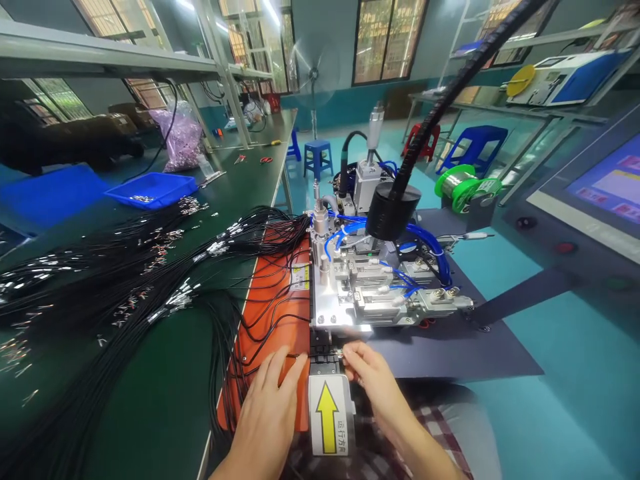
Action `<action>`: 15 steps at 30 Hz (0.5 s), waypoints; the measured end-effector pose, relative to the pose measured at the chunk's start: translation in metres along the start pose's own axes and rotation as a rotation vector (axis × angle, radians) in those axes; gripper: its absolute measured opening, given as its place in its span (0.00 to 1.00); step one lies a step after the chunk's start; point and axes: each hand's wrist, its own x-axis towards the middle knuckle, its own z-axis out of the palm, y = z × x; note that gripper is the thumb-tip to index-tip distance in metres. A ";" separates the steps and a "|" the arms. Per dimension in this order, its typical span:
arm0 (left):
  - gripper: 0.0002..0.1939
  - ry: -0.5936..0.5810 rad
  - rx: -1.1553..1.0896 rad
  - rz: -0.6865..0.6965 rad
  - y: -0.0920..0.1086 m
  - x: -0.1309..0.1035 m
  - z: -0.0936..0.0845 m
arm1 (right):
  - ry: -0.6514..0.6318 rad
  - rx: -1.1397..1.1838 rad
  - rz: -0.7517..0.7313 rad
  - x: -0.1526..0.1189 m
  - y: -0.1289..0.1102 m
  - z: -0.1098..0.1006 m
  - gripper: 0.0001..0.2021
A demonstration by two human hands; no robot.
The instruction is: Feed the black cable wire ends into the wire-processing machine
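Note:
A black cable [295,356] runs across the orange plate [280,333] to a black fixture [324,363] at the front of a metal machine [350,293]. My left hand [273,400] lies over the plate's right edge, its fingers on or just beside the cable; what they grip is hidden. At the fixture's right side, my right hand [367,370] has thumb and fingers pinched at the small silvery end of the cable [339,353]. Below the fixture is a white label with a yellow arrow [327,417].
Bundles of black cables [215,250] spread over the green table [170,373], with a blue tray [155,189] behind. A black hose nozzle [393,210] hangs above the machine. A screen [613,180] stands at the right, near a green wire spool [457,187].

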 end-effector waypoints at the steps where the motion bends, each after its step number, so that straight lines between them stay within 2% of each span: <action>1: 0.26 -0.004 0.011 0.011 0.000 -0.001 0.000 | 0.016 0.015 0.009 -0.001 0.001 -0.004 0.17; 6: 0.28 -0.020 0.042 0.026 -0.001 -0.007 -0.004 | 0.123 0.054 0.046 -0.020 0.018 -0.034 0.15; 8: 0.27 0.002 0.018 0.041 -0.003 -0.001 -0.006 | 0.141 0.040 0.075 -0.028 0.029 -0.045 0.16; 12: 0.21 0.041 -0.113 0.116 -0.011 0.036 -0.007 | 0.152 0.002 0.118 -0.034 0.042 -0.055 0.17; 15: 0.20 0.025 -0.158 0.161 -0.017 0.060 -0.014 | 0.140 -0.013 0.118 -0.035 0.041 -0.055 0.15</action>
